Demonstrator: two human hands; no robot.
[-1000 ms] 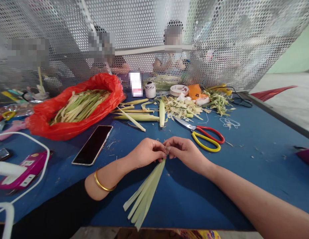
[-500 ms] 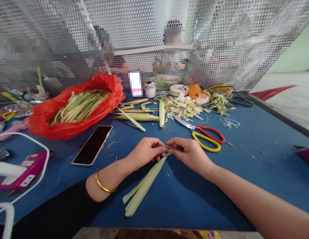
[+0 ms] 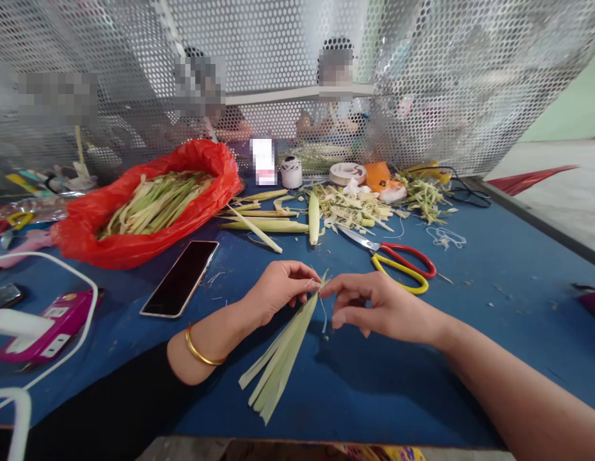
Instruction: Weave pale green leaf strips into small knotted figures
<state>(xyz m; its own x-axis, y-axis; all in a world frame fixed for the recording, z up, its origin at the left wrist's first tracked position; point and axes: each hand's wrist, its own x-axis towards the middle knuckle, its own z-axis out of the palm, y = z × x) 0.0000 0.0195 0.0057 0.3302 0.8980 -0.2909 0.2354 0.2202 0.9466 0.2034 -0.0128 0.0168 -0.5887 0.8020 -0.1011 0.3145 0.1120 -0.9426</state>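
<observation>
Over the blue table point(image 3: 403, 390), my left hand point(image 3: 283, 291) is closed in a pinch at the narrow upper end of a bundle of pale green corn husk strips point(image 3: 285, 358). The strips fan out downward toward the table's near edge. A thin white thread point(image 3: 325, 317) hangs at the pinched end. My right hand point(image 3: 374, 304) has its fingers apart, the index fingertip close to the bundle's tip and the thumb lower down; whether that fingertip touches the husks I cannot tell. Scissors point(image 3: 403, 256) with one red and one yellow handle lie beyond my right hand, open.
A red plastic bag point(image 3: 201, 205) of husks stands at the back left, near a dark-screened phone point(image 3: 180, 280). Husk scraps point(image 3: 352, 208), a roll of tape point(image 3: 348, 173) and loose thread point(image 3: 446, 238) lie at the back. A purple power strip point(image 3: 52, 323) is at left; perforated mesh stands behind.
My right hand has opened from its pinch and shifted slightly right and down. The thread's end now hangs loose. The husk strips have spread wider, and my left hand keeps its pinch.
</observation>
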